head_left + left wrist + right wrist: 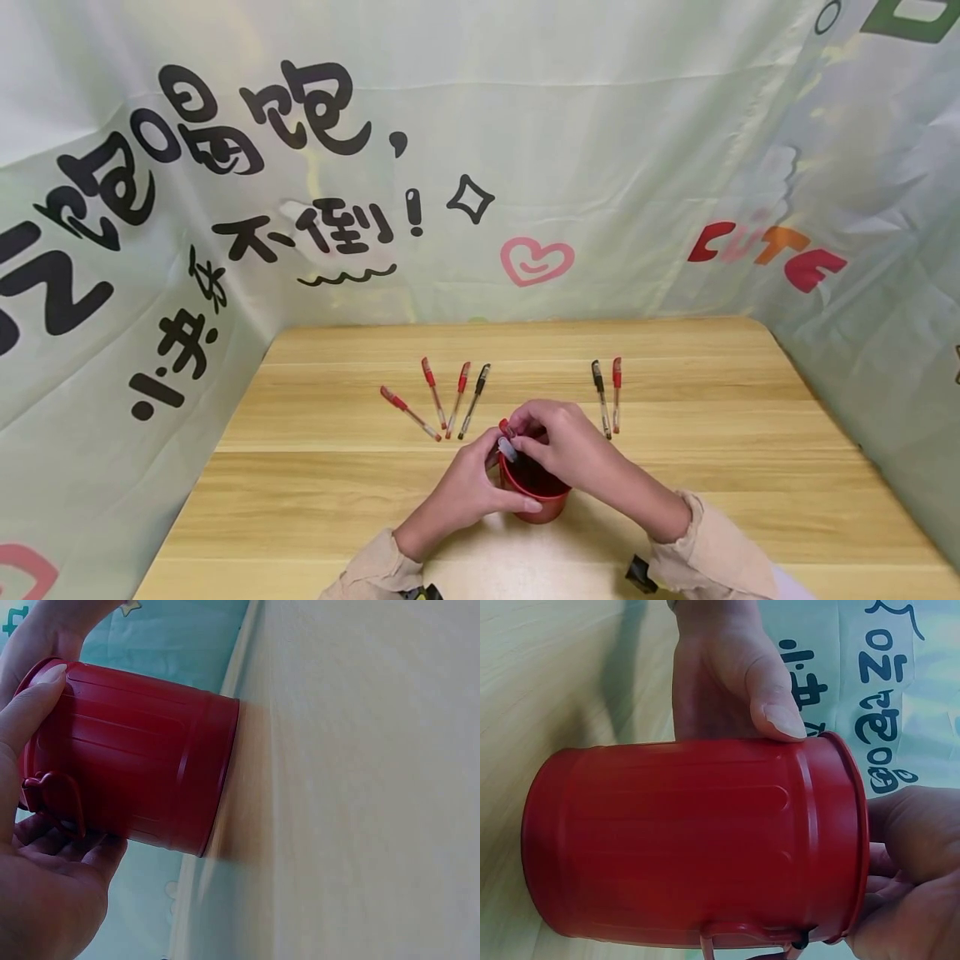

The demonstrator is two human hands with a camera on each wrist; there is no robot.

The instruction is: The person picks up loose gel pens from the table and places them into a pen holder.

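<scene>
A small red metal bucket (pixel 545 508) stands upright on the table, with ribbed sides and a looped handle (pixel 64 796) showing in the left wrist view. My left hand (pixel 474 483) grips it from the left, thumb near the rim and fingers round the far side. At the rim, my right hand (pixel 558 437) has curled fingers and pinches what looks like a red-capped pen (pixel 506 427). A small whitish piece (pixel 507 450) shows just below that cap; its kind is unclear. The right fingertips (pixel 881 881) are partly hidden behind the rim in the right wrist view.
Several gel pens lie beyond the bucket. To the left are red-capped pens (pixel 408 412) and a black-capped pen (pixel 474 402); to the right, one black-capped pen (pixel 601 398) and one red-capped pen (pixel 617 395). A printed cloth (pixel 600 167) hangs behind the wooden table (pixel 300 517).
</scene>
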